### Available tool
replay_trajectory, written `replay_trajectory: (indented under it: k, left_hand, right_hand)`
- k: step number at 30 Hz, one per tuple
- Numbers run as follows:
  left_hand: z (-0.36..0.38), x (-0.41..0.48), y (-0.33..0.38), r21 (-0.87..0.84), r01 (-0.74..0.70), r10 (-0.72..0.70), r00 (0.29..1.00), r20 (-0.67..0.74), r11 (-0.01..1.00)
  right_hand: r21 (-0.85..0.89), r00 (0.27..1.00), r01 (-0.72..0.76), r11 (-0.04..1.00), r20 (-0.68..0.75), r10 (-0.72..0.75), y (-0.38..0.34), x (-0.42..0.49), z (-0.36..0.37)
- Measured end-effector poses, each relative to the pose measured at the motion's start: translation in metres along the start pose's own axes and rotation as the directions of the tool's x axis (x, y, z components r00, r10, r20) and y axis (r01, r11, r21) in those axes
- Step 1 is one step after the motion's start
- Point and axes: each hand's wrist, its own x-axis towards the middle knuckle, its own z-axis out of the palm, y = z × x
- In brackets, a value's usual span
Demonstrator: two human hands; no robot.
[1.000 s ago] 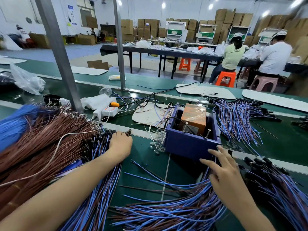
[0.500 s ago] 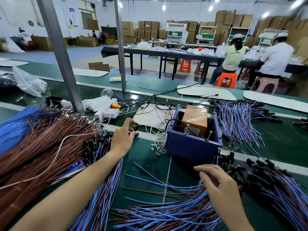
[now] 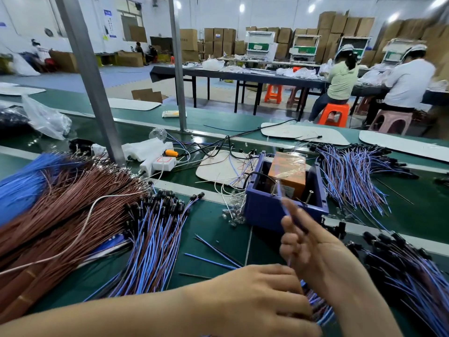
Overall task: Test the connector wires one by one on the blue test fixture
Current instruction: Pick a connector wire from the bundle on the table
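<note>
One head-worn camera looks forward and down. The blue box (image 3: 264,211) sits close ahead; a long table (image 3: 243,75) stands far behind it.

Right hand (image 3: 315,249) holds a wire (image 3: 288,212) near blue fixture (image 3: 264,210); left hand (image 3: 260,293) touches bundle (image 3: 320,311).

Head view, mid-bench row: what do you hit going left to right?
blue wire bundle → brown wire bundle → fanned connector wires → blue test fixture → connector wire pile beyond it
</note>
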Motion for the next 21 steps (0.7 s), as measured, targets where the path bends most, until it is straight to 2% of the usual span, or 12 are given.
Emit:
replay_trajectory:
  k: [2,3,5,7,9,11,13,14,16,19,21]
  left_hand:
    - [0.001,-0.013,-0.015,0.178,-0.067,0.061,0.997,0.041,0.982]
    - [0.002,-0.018,-0.022,0.264,-0.066,0.048,0.996,0.076,0.962]
    - [0.0,-0.019,-0.033,0.389,-0.005,-0.084,0.974,0.21,0.921]
    - [0.001,-0.018,-0.046,0.466,0.065,-0.232,0.922,0.31,0.882]
    - [-0.002,-0.011,-0.054,0.437,0.216,-0.369,0.878,0.304,0.873]
    - [-0.003,-0.005,-0.059,0.227,0.446,-0.49,0.849,0.199,0.866]
    - [-0.006,0.004,-0.057,-0.142,0.562,-0.566,0.824,0.014,0.815]
    - [-0.008,0.009,-0.052,-0.301,0.542,-0.583,0.81,-0.059,0.784]
    - [-0.013,0.022,-0.041,-0.524,0.471,-0.608,0.785,-0.117,0.709]
    - [-0.018,0.038,-0.034,-0.737,0.398,-0.704,0.696,-0.146,0.546]
    - [-0.023,0.044,-0.036,-0.836,0.358,-0.773,0.624,-0.117,0.415]
  right_hand:
    - [-0.028,0.978,0.183,0.983,-0.099,-0.185,-0.004,-0.002,0.001]
    - [-0.034,0.944,0.285,0.958,-0.163,-0.287,-0.009,-0.005,0.0]
    - [-0.061,0.856,0.44,0.896,-0.273,-0.439,-0.015,-0.008,-0.001]
    - [-0.128,0.76,0.535,0.835,-0.357,-0.543,-0.015,-0.009,0.0]
    - [-0.174,0.692,0.603,0.779,-0.372,-0.619,-0.012,-0.011,0.002]
    - [-0.267,0.625,0.659,0.703,-0.326,-0.709,-0.006,-0.01,0.004]
    - [-0.409,0.543,0.696,0.59,-0.237,-0.805,0.0,-0.008,0.005]
    - [-0.481,0.512,0.7,0.528,-0.178,-0.84,0.004,-0.006,0.004]
    - [-0.578,0.491,0.691,0.434,-0.065,-0.869,0.014,-0.003,0.006]
    - [-0.613,0.511,0.681,0.4,0.006,-0.86,0.03,0.001,0.004]
    - [-0.632,0.546,0.663,0.401,0.042,-0.836,0.038,0.001,0.003]
